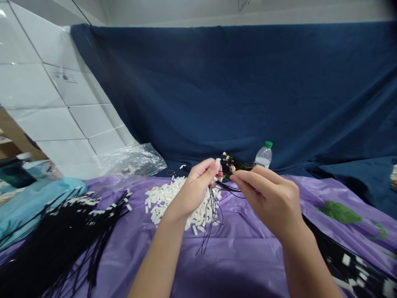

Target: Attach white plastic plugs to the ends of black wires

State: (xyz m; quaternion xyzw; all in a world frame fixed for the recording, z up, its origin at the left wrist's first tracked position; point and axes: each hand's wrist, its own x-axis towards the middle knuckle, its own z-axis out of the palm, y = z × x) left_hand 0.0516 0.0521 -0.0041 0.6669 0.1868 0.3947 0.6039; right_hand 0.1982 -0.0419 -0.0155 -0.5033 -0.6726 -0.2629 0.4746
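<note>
My left hand (198, 182) is closed, thumb against fingers, around small white tabs (218, 161) and several thin black cords (211, 219). The loose cord ends dangle below it, over the near side of a heap of small white pieces (164, 198). Close by on the right, my right hand (269, 190) pinches with thumb and forefinger. Whatever lies between those fingertips is too small to make out. Black strands run from the left hand toward the right hand and partly behind it.
Purple sheeting (229, 260) covers the table. A thick bundle of black cords with white tips (46, 248) lies at left, another tabbed bundle (350, 265) at right. Behind are a clear plastic bag (136, 159), small flowers (226, 156), a green-capped bottle (263, 157) and a blue cloth (232, 91).
</note>
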